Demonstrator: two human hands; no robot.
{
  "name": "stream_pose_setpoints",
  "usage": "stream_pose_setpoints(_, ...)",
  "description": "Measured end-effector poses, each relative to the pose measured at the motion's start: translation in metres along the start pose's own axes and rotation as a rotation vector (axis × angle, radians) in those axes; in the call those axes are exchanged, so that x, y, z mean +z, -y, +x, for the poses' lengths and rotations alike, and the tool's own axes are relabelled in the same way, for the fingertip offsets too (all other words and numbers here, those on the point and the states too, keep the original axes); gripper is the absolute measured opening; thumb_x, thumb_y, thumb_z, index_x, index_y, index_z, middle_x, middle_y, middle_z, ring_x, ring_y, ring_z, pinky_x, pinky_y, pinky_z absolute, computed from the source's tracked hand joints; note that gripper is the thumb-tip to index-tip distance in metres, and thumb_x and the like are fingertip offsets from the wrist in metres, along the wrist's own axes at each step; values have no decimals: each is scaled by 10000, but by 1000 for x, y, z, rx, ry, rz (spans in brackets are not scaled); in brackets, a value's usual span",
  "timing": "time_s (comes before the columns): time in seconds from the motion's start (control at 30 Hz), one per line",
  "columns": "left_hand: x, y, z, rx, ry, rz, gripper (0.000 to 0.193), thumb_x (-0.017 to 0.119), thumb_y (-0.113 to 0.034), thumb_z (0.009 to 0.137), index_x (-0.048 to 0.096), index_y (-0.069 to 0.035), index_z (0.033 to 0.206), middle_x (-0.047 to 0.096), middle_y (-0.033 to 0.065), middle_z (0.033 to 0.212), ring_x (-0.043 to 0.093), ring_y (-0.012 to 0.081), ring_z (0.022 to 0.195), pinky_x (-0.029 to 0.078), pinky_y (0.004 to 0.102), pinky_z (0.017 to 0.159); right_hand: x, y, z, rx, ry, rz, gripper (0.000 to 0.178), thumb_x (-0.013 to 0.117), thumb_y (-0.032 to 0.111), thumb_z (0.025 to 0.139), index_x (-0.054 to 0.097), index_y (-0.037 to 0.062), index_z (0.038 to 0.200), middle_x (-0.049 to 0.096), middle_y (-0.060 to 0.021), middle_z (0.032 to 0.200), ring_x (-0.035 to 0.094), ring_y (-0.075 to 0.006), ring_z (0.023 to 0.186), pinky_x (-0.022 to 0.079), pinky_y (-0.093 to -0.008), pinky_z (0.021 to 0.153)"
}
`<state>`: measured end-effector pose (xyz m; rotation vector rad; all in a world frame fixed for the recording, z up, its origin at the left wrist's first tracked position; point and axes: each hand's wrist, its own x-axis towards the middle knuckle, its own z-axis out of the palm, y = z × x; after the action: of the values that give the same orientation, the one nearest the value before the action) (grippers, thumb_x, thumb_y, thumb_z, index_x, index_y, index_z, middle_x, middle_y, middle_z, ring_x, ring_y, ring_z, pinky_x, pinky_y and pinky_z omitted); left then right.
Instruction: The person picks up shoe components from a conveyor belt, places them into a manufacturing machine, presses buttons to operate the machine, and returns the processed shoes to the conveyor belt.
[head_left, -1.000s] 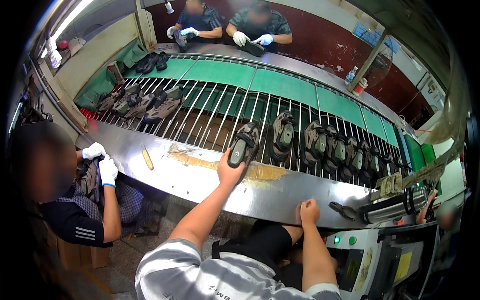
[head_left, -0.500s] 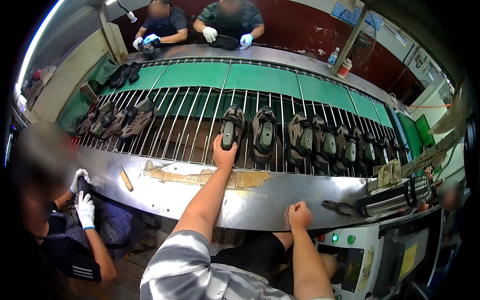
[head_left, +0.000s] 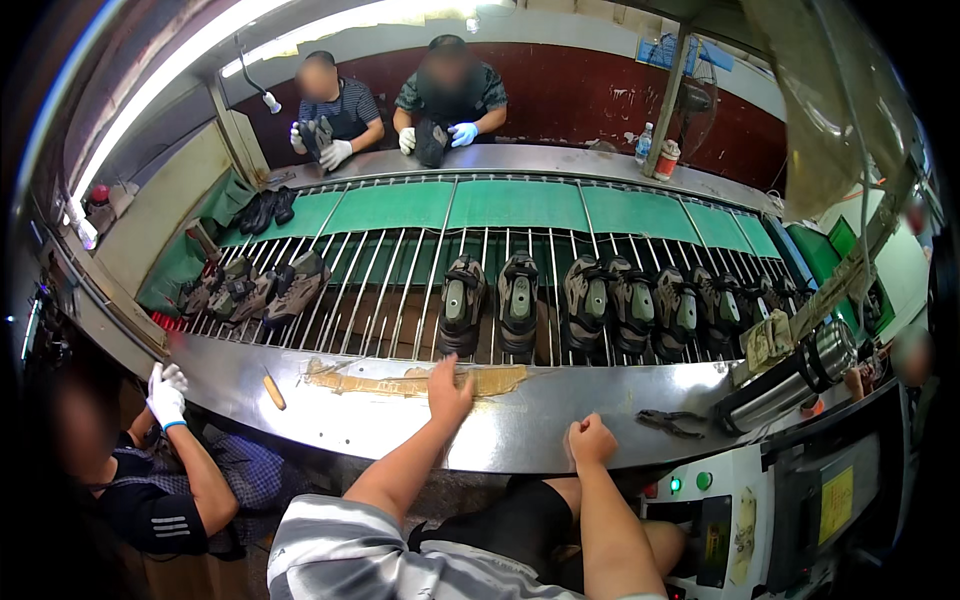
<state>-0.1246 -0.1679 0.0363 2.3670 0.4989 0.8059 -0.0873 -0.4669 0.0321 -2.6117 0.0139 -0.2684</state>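
My left hand [head_left: 450,393] hovers over the metal ledge with its fingers apart and nothing in them. Just beyond the fingertips, a grey-brown and black sports shoe [head_left: 461,305] stands on the bars of the rack, toe away from me, with a green insert on top. A similar shoe [head_left: 518,300] stands right beside it. My right hand [head_left: 592,440] is closed in a fist at the near edge of the ledge, and I see nothing held in it. To its right lies a pair of dark pliers [head_left: 670,423].
More shoes [head_left: 635,310] stand to the right, others [head_left: 296,288] lie left. An awl [head_left: 273,390] with a wooden handle and a steel flask [head_left: 785,380] are on the ledge [head_left: 340,420]. Two gloved co-workers handle shoes opposite; a gloved hand [head_left: 167,394] is at left.
My left hand has let go of the shoe and drawn back toward me. My right fist stays put. The view has tilted up. The co-workers opposite have raised their shoes.
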Motion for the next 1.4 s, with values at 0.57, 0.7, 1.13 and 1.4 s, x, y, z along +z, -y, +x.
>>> stream_pose_setpoints(0.57, -37, -39, -94, 141, 185, 339, 451, 593, -293, 800, 576, -61, 1187, 510, 181, 1317, 420, 367, 1259, 301, 510, 1044, -16, -9, -8, -80, 138, 165, 150, 607, 262, 736, 585, 114, 737, 642, -121, 694, 614, -363, 678, 479, -458, 617)
stream_pose_setpoints(0.7, -40, -42, -95, 162, 138, 347, 418, 598, -287, 801, 586, -64, 1155, 525, 178, 1293, 447, 359, 1227, 330, 504, 1019, -2, -24, -10, -199, 95, 229, 118, 615, 217, 735, 585, 103, 724, 632, -105, 687, 610, -338, 662, 482, -448, 601)
stream_pose_setpoints(1.13, -42, -34, -95, 135, 140, 349, 430, 594, -302, 827, 565, -59, 1181, 498, 190, 1314, 426, 382, 1239, 308, 509, 1039, -11, -16, -18, -196, 180, 325, 74, 586, 135, 748, 565, 66, 761, 562, -69, 624, 553, -269, 589, 442, -382, 567)
stream_pose_setpoints(1.4, -45, -27, -95, 113, 173, 357, 459, 599, -302, 837, 530, -79, 1232, 469, 192, 1348, 413, 395, 1259, 310, 555, 1037, -4, 11, -27, -127, 186, 304, 68, 596, 144, 753, 585, 84, 784, 569, -57, 632, 563, -264, 606, 455, -384, 575)
